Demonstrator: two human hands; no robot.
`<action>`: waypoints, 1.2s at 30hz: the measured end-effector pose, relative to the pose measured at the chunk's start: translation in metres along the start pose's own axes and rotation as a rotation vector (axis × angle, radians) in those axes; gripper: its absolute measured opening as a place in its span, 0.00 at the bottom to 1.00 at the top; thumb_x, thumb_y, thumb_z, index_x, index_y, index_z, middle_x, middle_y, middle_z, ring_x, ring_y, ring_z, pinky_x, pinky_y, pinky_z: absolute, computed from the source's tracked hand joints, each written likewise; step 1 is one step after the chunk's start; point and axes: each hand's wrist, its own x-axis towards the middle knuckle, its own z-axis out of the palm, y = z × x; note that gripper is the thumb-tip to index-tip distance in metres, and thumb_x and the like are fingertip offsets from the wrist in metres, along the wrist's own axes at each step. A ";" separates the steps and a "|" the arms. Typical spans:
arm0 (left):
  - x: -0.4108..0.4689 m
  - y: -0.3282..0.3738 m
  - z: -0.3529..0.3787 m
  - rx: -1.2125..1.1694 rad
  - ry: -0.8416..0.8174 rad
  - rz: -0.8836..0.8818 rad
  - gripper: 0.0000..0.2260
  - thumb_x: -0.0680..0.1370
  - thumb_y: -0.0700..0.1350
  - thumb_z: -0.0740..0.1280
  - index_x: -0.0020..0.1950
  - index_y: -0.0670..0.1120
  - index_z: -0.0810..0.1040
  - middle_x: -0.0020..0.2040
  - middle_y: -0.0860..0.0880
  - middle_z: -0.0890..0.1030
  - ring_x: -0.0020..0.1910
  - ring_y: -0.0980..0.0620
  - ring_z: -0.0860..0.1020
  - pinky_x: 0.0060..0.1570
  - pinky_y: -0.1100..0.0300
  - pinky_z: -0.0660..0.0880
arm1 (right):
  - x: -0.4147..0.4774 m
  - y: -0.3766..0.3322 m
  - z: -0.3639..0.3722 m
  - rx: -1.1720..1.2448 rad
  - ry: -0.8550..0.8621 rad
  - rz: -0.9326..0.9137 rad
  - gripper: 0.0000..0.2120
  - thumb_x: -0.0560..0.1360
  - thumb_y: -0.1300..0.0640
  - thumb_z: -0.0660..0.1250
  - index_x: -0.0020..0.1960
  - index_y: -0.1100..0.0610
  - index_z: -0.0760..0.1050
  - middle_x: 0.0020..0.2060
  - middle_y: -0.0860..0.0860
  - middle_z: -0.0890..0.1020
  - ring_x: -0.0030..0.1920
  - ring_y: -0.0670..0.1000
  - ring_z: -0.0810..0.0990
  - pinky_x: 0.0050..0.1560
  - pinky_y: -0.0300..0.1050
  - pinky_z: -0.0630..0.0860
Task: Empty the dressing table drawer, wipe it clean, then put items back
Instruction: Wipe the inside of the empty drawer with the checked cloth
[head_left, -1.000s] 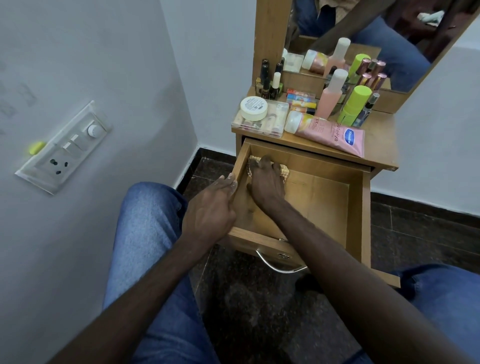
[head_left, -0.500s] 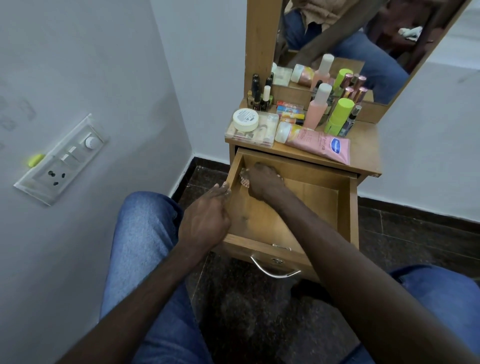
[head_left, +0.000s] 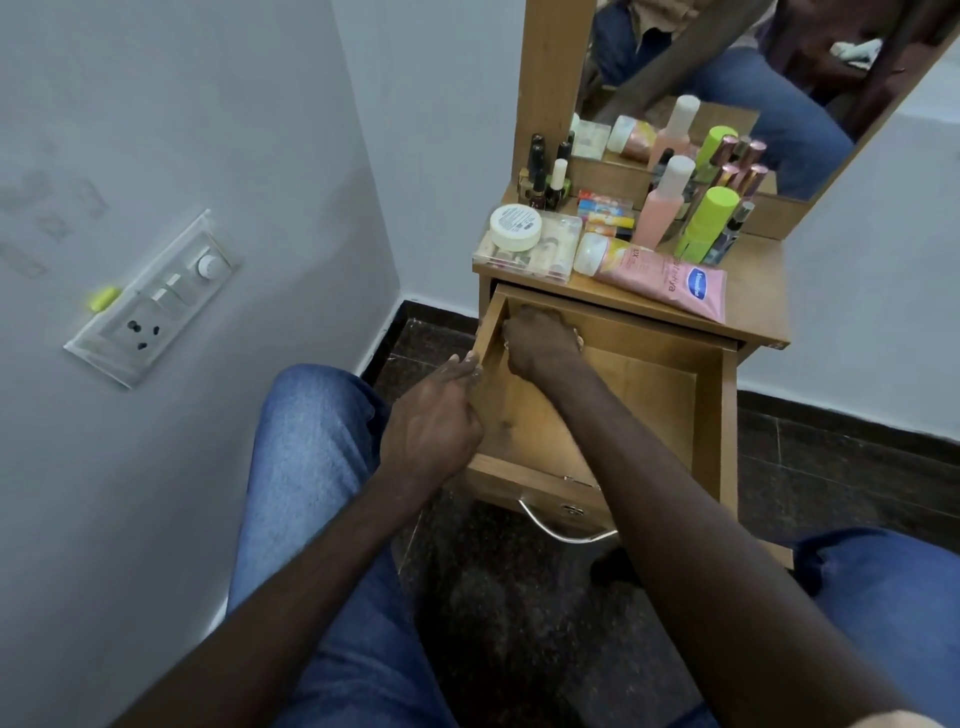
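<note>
Head view: emptied light-wood drawer (head_left: 649, 395) stands open below cosmetics (head_left: 660, 278) on the tabletop (head_left: 753, 280); left hand (head_left: 431, 426) clasps its left wall, right hand (head_left: 540, 340) clenches a mostly hidden pale cloth (head_left: 578, 340) in the far-left corner, so wiping seems underway and restocking pending.

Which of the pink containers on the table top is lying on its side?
The pink Vaseline tube at the front; the pink bottle stands upright.

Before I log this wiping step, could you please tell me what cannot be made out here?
- Head view: the right hand covers whatever it presses in the drawer corner.
- The drawer handle: partly hidden by the right forearm.
- Print on the white jar: too small.
</note>
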 end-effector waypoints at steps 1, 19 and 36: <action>0.000 0.000 -0.001 -0.004 0.000 0.001 0.25 0.77 0.39 0.60 0.75 0.46 0.75 0.77 0.53 0.72 0.77 0.55 0.68 0.72 0.51 0.72 | -0.001 -0.001 -0.002 -0.004 -0.005 -0.022 0.09 0.79 0.58 0.71 0.58 0.56 0.82 0.58 0.55 0.82 0.59 0.58 0.82 0.60 0.60 0.80; -0.003 0.001 -0.001 -0.020 0.040 0.024 0.23 0.78 0.39 0.62 0.74 0.45 0.76 0.75 0.50 0.74 0.76 0.53 0.70 0.72 0.57 0.67 | -0.024 -0.004 0.016 0.161 0.013 0.082 0.19 0.82 0.60 0.64 0.72 0.51 0.75 0.68 0.59 0.72 0.72 0.64 0.69 0.69 0.69 0.71; -0.003 0.003 -0.005 -0.005 0.023 0.026 0.23 0.79 0.40 0.63 0.75 0.44 0.75 0.76 0.49 0.73 0.76 0.51 0.70 0.73 0.55 0.67 | -0.089 0.067 0.024 0.475 -0.400 -0.301 0.18 0.79 0.46 0.70 0.68 0.42 0.78 0.61 0.48 0.74 0.60 0.49 0.72 0.64 0.50 0.73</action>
